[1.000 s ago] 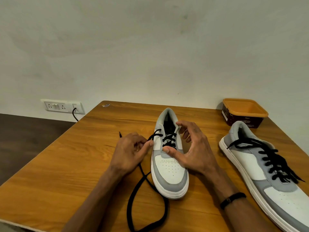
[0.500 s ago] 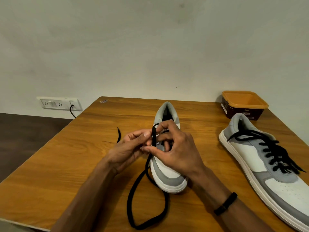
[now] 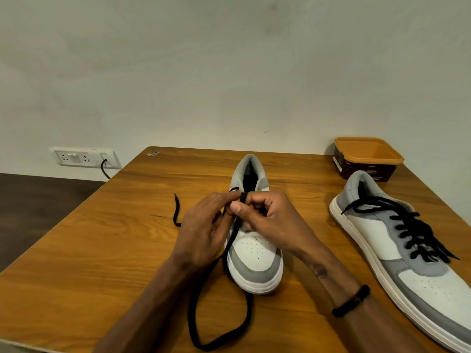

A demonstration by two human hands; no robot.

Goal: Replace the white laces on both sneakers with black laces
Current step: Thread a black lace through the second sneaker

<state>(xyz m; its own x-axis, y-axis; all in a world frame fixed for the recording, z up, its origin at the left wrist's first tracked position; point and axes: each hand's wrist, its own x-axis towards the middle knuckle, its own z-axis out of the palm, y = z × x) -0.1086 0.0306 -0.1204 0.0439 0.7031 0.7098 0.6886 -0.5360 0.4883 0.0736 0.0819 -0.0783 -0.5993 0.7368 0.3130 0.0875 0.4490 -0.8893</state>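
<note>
Head view is showing you pinching the black lace point(image 3: 235, 226) with left hand point(image 3: 204, 229) and right hand point(image 3: 270, 220) over the centre sneaker point(image 3: 254, 253); keep it flat while threading.

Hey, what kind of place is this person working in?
Probably a plain indoor room, home or office. A bare painted wall, a wall switch-and-socket plate with a cable plugged in, and a wooden table with an orange-lidded tub suggest it.
</note>
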